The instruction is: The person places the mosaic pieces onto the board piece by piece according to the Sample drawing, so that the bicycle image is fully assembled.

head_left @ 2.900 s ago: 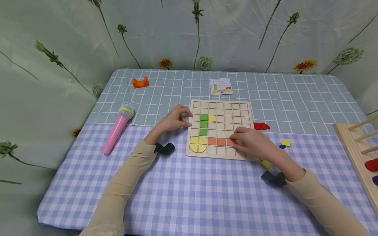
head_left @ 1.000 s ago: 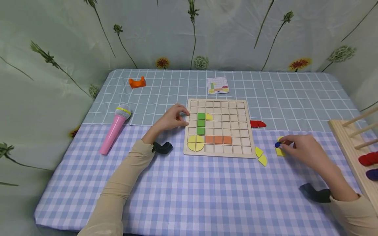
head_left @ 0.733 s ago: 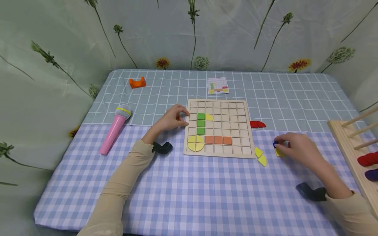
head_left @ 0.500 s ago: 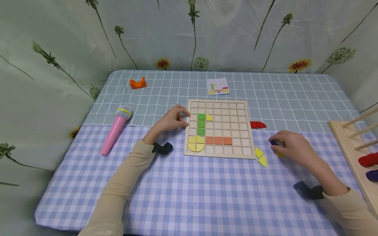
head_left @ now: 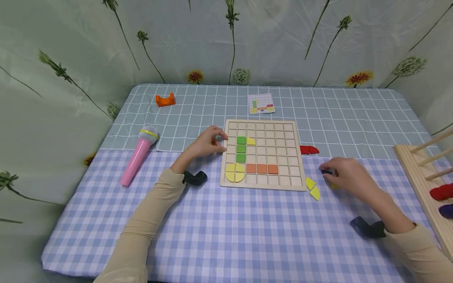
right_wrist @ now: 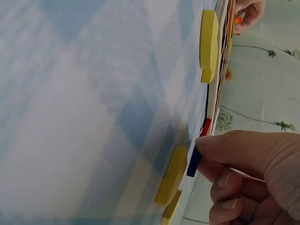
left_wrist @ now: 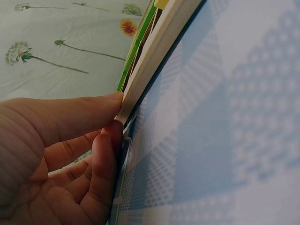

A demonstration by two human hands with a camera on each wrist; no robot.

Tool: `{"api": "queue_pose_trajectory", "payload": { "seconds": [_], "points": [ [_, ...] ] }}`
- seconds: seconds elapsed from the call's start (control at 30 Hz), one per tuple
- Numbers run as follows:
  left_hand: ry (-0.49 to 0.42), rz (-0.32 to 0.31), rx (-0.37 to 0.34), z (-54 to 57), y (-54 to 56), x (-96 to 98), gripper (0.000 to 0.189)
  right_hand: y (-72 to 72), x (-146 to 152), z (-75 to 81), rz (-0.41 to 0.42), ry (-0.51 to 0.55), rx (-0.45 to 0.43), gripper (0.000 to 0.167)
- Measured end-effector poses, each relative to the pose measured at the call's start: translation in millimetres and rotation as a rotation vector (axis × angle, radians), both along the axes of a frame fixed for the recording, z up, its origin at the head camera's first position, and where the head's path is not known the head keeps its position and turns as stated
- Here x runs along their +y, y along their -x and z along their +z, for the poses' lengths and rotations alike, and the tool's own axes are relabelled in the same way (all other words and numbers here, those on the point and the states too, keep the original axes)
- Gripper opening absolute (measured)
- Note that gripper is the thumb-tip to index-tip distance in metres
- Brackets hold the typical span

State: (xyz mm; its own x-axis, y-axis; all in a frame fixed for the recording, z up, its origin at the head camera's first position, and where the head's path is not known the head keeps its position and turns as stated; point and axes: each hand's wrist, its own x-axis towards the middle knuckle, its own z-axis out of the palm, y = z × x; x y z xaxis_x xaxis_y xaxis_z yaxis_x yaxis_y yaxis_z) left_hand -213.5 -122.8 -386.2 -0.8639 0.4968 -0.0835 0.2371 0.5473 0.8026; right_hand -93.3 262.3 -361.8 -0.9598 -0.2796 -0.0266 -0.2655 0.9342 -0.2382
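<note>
My left hand (head_left: 205, 143) holds the left edge of a square wooden grid board (head_left: 263, 182) with thumb and fingertip; the left wrist view shows the thumb (left_wrist: 89, 115) at its rim. On the board lie a column of green squares (head_left: 241, 149), a yellow quarter-circle (head_left: 251, 141), a yellow circle of quarter pieces (head_left: 235, 172) and a row of orange squares (head_left: 262, 168). To the right, my right hand (head_left: 348, 175) pinches a small dark blue tile (right_wrist: 193, 161) between thumb and fingers, just above the cloth. Beneath that hand, yellow tiles (right_wrist: 171, 176) are partly hidden.
Yellow quarter-circles (head_left: 314, 193) lie by the board's lower right corner, red tiles (head_left: 309, 149) by its right edge. A pattern card (head_left: 261, 103) lies behind. A toy microphone (head_left: 139, 155) and an orange stand (head_left: 165, 100) are left; a wooden bead rack (head_left: 422, 188) is right.
My right hand has left an orange square in the row, moved right and picked up the blue tile. Lately it has shifted slightly left with it. The left hand stays at the board's edge.
</note>
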Motion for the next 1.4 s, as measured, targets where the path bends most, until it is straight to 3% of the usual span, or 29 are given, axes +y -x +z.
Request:
{"api": "queue_pose_trajectory", "payload": {
  "seconds": [0.17,0.57,1.13,1.4],
  "points": [
    [0.004,-0.001,0.012,-1.3,0.0,-1.1,0.031,-2.2,-10,2.1,0.045,0.021,0.056,0.024],
    [0.013,0.003,0.015,-0.2,-1.1,-1.8,0.031,-0.2,-50,6.6,0.135,0.086,0.083,0.021],
    [0.000,-0.003,0.001,0.8,-0.8,-0.4,0.030,2.7,-113,-1.1,0.355,0.199,0.064,0.016],
    [0.000,-0.006,-0.002,-0.8,1.6,-0.6,0.031,3.6,-128,-6.6,0.374,0.203,0.086,0.014]
  ]
}}
